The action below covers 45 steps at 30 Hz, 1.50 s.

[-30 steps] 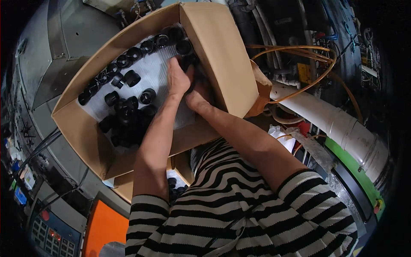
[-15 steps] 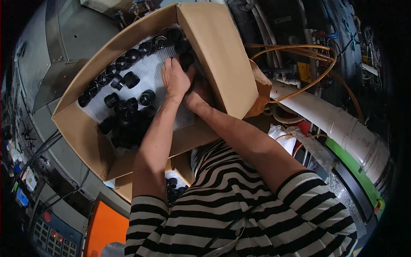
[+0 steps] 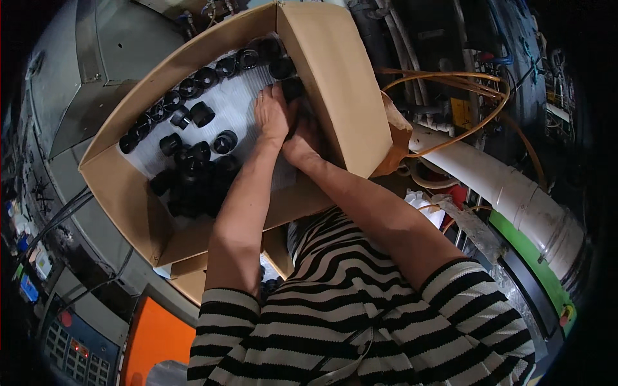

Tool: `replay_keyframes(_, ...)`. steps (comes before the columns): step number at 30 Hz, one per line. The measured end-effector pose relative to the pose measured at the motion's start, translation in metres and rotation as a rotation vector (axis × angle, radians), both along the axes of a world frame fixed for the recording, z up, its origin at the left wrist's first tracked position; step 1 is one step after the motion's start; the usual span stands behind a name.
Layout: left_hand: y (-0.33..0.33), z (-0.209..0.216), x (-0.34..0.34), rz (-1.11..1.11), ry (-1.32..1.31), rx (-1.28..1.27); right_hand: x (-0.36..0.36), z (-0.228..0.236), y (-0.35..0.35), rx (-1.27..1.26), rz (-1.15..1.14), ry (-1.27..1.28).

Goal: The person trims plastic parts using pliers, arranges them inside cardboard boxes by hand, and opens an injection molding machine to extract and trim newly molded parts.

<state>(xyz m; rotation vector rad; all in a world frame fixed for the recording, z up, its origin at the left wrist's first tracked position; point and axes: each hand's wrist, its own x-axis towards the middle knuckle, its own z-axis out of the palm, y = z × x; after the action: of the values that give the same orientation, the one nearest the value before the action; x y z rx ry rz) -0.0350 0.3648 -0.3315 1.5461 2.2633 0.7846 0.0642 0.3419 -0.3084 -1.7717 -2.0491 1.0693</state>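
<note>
A large open cardboard box (image 3: 335, 83) holds several short, round black plastic pieces, shaped like hollow caps or fittings, on a white ribbed liner (image 3: 248, 96). My left hand (image 3: 273, 117) lies low over the liner with its fingers stretched out and the thumb apart. Just beyond its thumb sits a black cap-like piece (image 3: 292, 88) in the row by the right wall. My right hand (image 3: 302, 145) reaches down close beside it, next to that wall. Shadow hides its fingers and whatever they touch.
More black pieces line the far wall, and a dark heap (image 3: 196, 183) fills the near left of the box. Another box (image 3: 190, 283) sits underneath. An orange panel (image 3: 158, 341), a keypad (image 3: 77, 350), a white pipe (image 3: 489, 174) and an orange hose (image 3: 496, 106) surround it.
The view has shifted slightly, so the box contents appear further right. The fingers of my left hand are now flatter and closer together. My right hand stays low beside the right wall.
</note>
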Motion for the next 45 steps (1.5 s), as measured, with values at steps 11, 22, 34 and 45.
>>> replay_keyframes(11, -0.099, 0.078, -0.085, -0.2, 0.5, -0.556, 0.014, 0.006, -0.008, -0.498, 0.207, -0.297)
replay_keyframes(22, -0.051, 0.023, 0.006, -0.039, -0.213, -0.126, 0.017, -0.032, -0.026, -0.323, 0.451, -0.598)
replay_keyframes(34, -0.04, 0.005, 0.022, -0.114, -0.265, -0.104, 0.013, 0.026, -0.005, -0.531, 0.998, -0.839)
replay_keyframes(45, -0.043, 0.006, 0.023, -0.091, -0.057, -0.099, 0.057, -0.084, -0.045, -0.208, 1.419, -0.853)
